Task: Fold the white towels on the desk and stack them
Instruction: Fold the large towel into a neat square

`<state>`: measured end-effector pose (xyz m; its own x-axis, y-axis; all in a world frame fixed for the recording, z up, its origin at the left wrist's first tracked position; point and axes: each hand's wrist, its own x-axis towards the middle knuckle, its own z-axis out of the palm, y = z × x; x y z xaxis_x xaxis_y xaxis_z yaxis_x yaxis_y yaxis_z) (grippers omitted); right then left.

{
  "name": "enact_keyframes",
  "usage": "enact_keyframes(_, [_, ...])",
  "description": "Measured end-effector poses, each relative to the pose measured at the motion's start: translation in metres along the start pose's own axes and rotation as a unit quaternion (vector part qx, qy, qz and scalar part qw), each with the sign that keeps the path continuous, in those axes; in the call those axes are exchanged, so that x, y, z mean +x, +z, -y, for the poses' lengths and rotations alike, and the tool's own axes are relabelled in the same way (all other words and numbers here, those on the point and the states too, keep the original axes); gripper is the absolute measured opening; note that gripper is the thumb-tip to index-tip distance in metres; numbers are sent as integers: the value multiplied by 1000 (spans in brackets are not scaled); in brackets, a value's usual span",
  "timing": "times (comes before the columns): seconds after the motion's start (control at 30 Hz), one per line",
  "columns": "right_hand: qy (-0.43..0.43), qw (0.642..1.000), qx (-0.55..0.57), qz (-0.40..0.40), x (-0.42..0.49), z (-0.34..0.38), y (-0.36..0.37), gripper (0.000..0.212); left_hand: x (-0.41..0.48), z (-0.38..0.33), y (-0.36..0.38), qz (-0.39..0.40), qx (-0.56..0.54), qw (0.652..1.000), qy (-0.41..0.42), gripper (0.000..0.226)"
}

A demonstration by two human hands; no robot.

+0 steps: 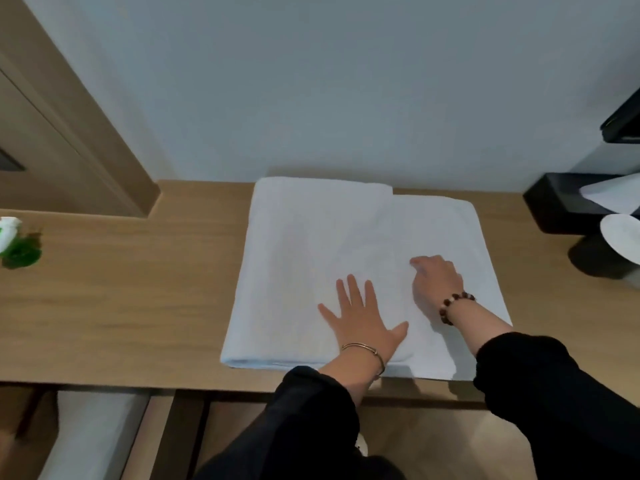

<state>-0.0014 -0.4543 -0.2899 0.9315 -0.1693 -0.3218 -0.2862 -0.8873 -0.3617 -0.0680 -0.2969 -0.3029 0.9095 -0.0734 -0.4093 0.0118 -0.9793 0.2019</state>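
Head view: left hand [363, 318] lies flat on white towel [304, 237].

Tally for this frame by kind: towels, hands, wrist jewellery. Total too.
Towels: 1, a white towel lying in folded layers on the desk
Hands: 2, the left hand flat on the towel and the right hand with bent fingers on it
Bracelets: 2, a gold bangle and a beaded bracelet
Total: 5
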Motion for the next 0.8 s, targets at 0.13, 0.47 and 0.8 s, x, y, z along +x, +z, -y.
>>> enact_keyframes(0.13, [-79,983,-163,-2,-1,-6,4,55,4,-5,9,-18,43,999,17,93])
enact_keyframes(0.47, [-44,966,-253,-11,-51,16,37,25,20,83,-23,43,121,966,224,90])
enact_keyframes(0.8, [-125,972,-185,-78,-48,10,36,29,-8,46,5,-44,87,993,62,80])
